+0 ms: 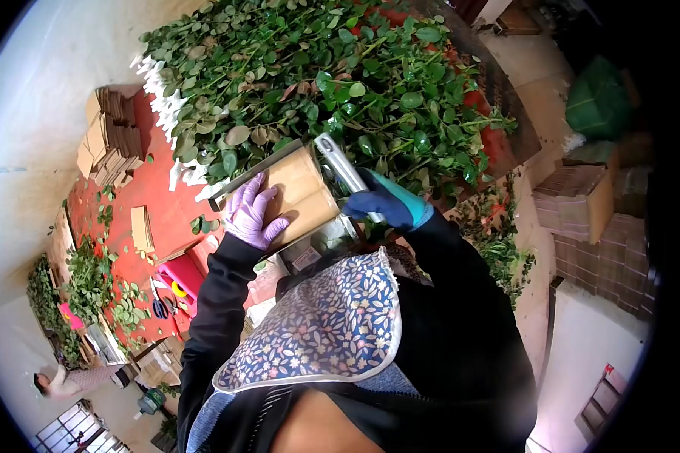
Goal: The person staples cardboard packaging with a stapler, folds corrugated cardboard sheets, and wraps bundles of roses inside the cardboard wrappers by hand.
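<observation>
My left hand (254, 212), in a thin purple glove, lies with its fingers spread on a brown cardboard sheet (304, 190). The sheet rests within a dark-edged frame close to my body. In a dark blue and teal glove, my right hand (381, 202) is wrapped round a silver metal tool (341, 164) just right of the cardboard. The tool slants up and left, its top end near the leaves. Green leafy stems (317, 83) lie heaped beyond both hands, with white wrapped ends along their left side.
Folded cardboard (113, 140) is stacked at the left on the red table (155, 196). A pink holder (181, 279) and scissors (164, 306) are nearer. Boxes (574, 200) stand at the right. Another person (75, 380) is at the lower left.
</observation>
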The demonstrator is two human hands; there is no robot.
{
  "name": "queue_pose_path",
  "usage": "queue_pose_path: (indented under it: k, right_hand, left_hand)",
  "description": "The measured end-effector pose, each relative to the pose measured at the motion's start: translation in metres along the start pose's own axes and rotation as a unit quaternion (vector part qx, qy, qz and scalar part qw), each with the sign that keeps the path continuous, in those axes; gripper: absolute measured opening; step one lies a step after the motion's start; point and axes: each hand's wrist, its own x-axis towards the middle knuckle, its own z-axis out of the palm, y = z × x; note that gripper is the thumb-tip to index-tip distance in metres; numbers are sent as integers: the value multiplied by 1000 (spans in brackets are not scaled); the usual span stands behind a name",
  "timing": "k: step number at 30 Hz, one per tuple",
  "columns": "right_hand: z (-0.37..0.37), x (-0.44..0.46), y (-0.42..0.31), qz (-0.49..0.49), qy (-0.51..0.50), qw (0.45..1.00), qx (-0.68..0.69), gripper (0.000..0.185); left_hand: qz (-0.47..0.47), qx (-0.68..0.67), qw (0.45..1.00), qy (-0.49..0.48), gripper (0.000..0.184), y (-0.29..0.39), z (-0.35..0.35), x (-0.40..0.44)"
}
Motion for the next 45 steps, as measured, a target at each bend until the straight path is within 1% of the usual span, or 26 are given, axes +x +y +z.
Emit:
queue_pose_path:
  k: [1, 3, 5, 6, 7, 9, 12, 13, 14, 15, 17, 18, 21, 23, 25, 26, 30, 34, 35, 37, 38, 39, 42, 43, 44, 45]
  right_hand:
    - [-1, 5, -1, 32, 16, 997, -70, 56]
    - [2, 15, -4, 28, 49, 993, -104, 57]
    - [4, 20, -16, 27, 100, 991, -83, 57]
    - [-1, 20, -30, 60, 125, 983, -124, 60]
    - [-9, 30, -27, 47, 158, 977, -138, 61]
    - [-11, 35, -34, 63, 139, 961, -229, 62]
    - [-12, 37, -30, 68, 178, 962, -195, 54]
    - [-16, 37, -26, 43, 144, 980, -133, 49]
    - [-17, 35, -24, 49, 144, 981, -121, 46]
    - [-16, 32, -23, 57, 146, 982, -107, 44]
    - [-19, 32, -14, 37, 146, 985, -79, 44]
    - [-19, 31, -11, 14, 146, 988, -51, 44]
    - [-21, 34, -10, 14, 131, 990, -57, 45]
    - [-24, 35, -6, 31, 141, 988, -61, 48]
    - [-20, 39, -7, 31, 149, 987, -55, 48]
    - [-17, 41, -8, 29, 149, 987, -54, 48]
    - [-17, 45, -4, 36, 170, 982, -74, 50]
    - [-21, 46, -1, 54, 164, 982, -78, 50]
    - [-21, 42, -3, 57, 163, 982, -79, 50]
    - [-13, 26, -31, 25, 118, 982, -147, 54]
    - [-6, 15, -51, 67, 103, 980, -159, 62]
    - [-10, 7, -56, 67, 73, 982, -164, 67]
    - [-16, -17, -70, 46, 51, 987, -145, 70]
    - [-25, -22, -69, 66, -21, 991, -117, 67]
    - [-31, -24, -68, 86, -93, 988, -89, 63]
    - [-28, -29, -64, 185, -94, 978, 8, 64]
  left_hand:
    - [-6, 33, 999, -6, 60, 2, 2, 1]
    - [-9, 45, 999, -4, 57, 4, 6, 2]
    - [-6, 33, 999, 7, 58, 2, 9, 3]
    - [-12, 17, 1000, 7, 57, 4, 9, 2]
    - [-13, 15, 1000, 4, 57, 6, 10, 1]
    - [-9, 14, 1000, 21, 56, 8, 9, 2]
    - [-25, -6, 1000, 12, 70, 5, -1, 7]
    - [-43, -21, 999, 3, 77, 2, -1, 7]
    - [-48, 8, 999, -7, 89, -4, 3, 6]
    - [-50, 6, 999, -8, 89, -2, 2, 8]
    - [-53, 80, 995, -37, 94, 6, 2, 12]
    - [-52, 46, 997, -27, 97, 6, 3, 13]
    - [-37, 53, 997, -32, 102, 14, 1, 11]
    - [-42, 28, 998, -23, 97, 13, 7, 8]
    - [-55, 58, 996, -44, 83, 17, 8, 8]
    - [-49, 49, 997, -41, 69, 18, 8, 7]
    - [-29, 56, 995, -73, 64, 17, 11, 4]
    - [0, 59, 997, -56, 59, 16, 12, 0]
    - [8, 75, 995, -59, 54, 16, 12, -1]
    - [11, 88, 994, -57, 49, 16, 12, -1]
    - [14, 80, 995, -58, 47, 15, 12, -2]
    - [17, 72, 996, -57, 46, 15, 12, -3]
    - [24, 54, 997, -48, 48, 8, 18, -4]
    - [38, 52, 997, -42, 48, 9, 18, -3]
    - [22, 39, 997, -60, 48, 12, 17, -3]
    - [14, 33, 998, -51, 48, 11, 19, -6]
